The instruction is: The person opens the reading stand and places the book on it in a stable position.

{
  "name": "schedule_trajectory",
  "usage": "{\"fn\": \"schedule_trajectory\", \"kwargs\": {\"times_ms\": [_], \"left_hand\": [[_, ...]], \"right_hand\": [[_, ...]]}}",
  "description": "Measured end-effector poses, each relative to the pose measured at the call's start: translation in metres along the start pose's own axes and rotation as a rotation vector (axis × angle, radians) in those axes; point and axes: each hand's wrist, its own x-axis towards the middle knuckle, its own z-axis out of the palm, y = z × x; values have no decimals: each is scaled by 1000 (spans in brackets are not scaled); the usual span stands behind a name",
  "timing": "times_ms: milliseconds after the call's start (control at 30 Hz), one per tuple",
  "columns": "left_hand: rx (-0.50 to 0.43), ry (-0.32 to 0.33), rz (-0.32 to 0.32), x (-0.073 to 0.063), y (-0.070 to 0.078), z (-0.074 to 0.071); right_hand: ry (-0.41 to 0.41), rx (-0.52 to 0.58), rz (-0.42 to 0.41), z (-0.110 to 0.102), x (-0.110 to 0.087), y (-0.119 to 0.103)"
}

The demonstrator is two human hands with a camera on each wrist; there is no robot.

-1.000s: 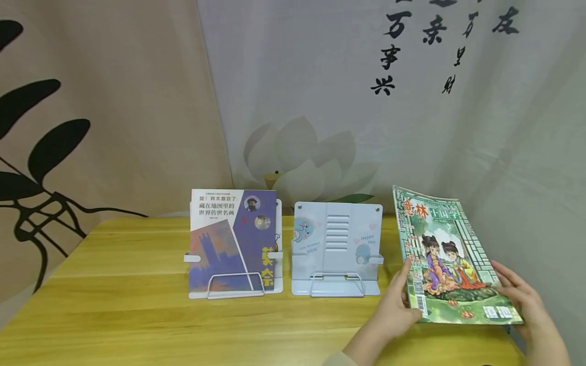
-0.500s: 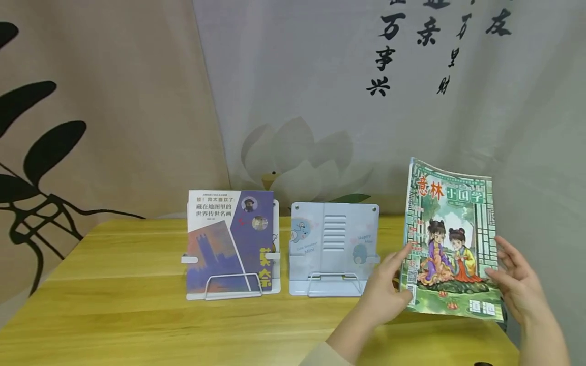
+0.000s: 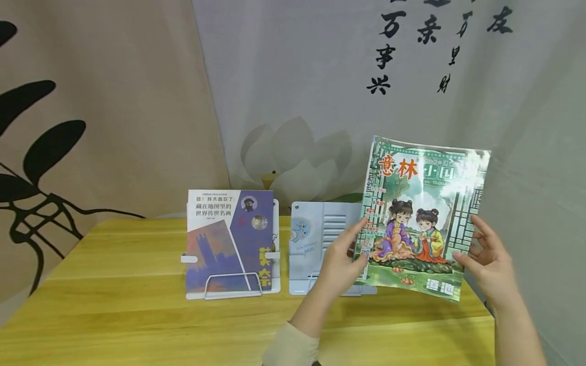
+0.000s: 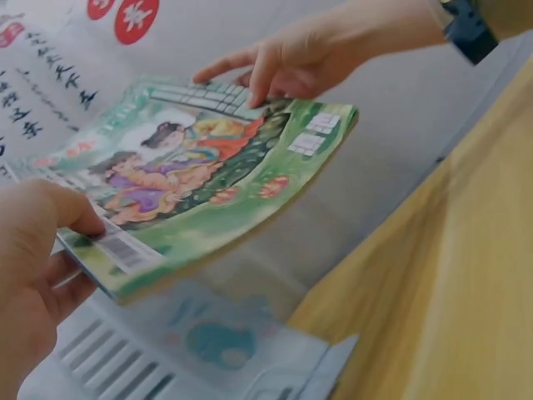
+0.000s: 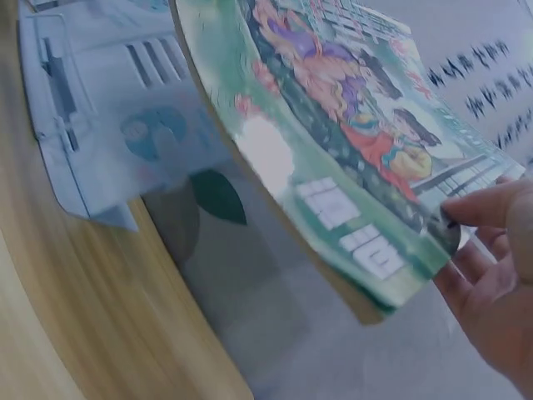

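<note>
A green magazine with two cartoon children on its cover is held in the air, tilted a little, with its cover facing me. My left hand grips its left edge, thumb on the cover and fingers behind. On the opposite edge, my right hand pinches it the same way, as the right wrist view shows with the thumb on top. Behind the magazine's left side stands a pale blue book stand with a wire front bar, its right part hidden in the head view.
To the left, a purple and white book leans on another stand, behind white clips and a wire bar. Both stands are on a yellow wooden table. A printed curtain hangs behind the table.
Both hands have lifted the magazine from the table's right end and carried it left, turning its cover more upright. It now overlaps the right side of the blue stand.
</note>
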Motion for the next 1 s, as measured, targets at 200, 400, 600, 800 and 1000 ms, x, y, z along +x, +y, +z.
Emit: {"fn": "schedule_trajectory", "kwargs": {"times_ms": [200,400,600,800,1000], "left_hand": [[23,73,107,6,-11,-30],[71,171,212,10,-15,-61],[129,271,310,15,-17,-89],[116,329,284,19,-23,-105],[110,385,251,19,-35,-108]], "right_hand": [[41,-398,45,35,9,-7],[127,-545,64,69,23,-8],[204,-505,-2,102,38,-6],[232,-432,-94,127,48,0],[229,-416,-91,136,52,17]]}}
